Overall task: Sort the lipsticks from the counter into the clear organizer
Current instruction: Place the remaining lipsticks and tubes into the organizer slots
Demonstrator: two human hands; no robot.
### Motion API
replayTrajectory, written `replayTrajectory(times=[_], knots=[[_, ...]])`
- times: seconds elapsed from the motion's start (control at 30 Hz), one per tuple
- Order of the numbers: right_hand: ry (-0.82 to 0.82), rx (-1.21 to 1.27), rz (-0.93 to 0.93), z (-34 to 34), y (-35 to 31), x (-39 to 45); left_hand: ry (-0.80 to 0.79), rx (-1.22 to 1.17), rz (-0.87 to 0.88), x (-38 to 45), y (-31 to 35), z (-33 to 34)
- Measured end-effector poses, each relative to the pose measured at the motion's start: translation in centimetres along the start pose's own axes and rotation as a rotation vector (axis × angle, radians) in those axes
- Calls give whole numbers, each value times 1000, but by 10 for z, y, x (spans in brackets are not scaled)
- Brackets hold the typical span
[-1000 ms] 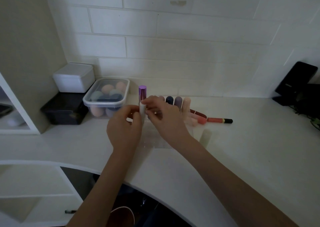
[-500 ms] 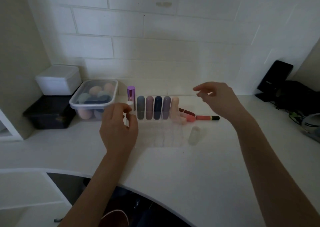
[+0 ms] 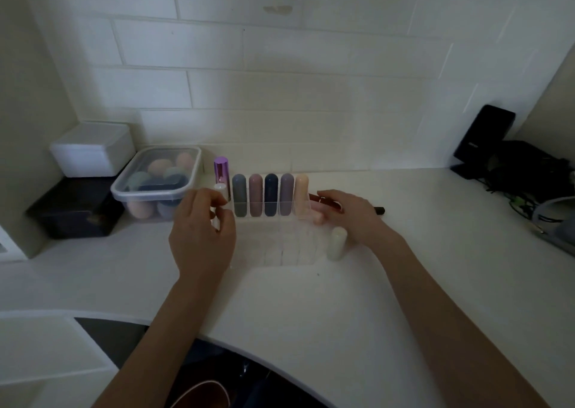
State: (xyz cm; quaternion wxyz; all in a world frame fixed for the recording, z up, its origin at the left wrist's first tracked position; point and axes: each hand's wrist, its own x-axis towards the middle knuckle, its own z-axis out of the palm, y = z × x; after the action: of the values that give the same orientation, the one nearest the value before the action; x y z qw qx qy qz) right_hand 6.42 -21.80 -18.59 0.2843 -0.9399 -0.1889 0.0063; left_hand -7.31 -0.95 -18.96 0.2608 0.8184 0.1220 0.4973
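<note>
Centrally, the clear organizer sits on the white counter; its back row holds upright lipsticks: purple, grey, mauve, navy, lilac and peach. The left hand pinches a white lipstick at the organizer's left end. The right hand curls over loose lipsticks beside the organizer; whether it grasps one cannot be told. A cream lipstick stands just beside it. A lidded tub lies left.
</note>
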Motion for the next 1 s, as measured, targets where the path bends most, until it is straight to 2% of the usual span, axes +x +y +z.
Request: replayTrajectory(times=[0.53,0.7,0.87,1.0], knots=[[52,135,-24,-12,7,-7,-3,-18,-8,1,2,0],[155,128,-24,-22,24,-1,-8,-18,-10,1,2,-1],[88,87,80,-26,35,-2,-6,-26,9,1,1,-1],[113,70,29,-23,38,-1,-9,-21,-4,1,3,0]])
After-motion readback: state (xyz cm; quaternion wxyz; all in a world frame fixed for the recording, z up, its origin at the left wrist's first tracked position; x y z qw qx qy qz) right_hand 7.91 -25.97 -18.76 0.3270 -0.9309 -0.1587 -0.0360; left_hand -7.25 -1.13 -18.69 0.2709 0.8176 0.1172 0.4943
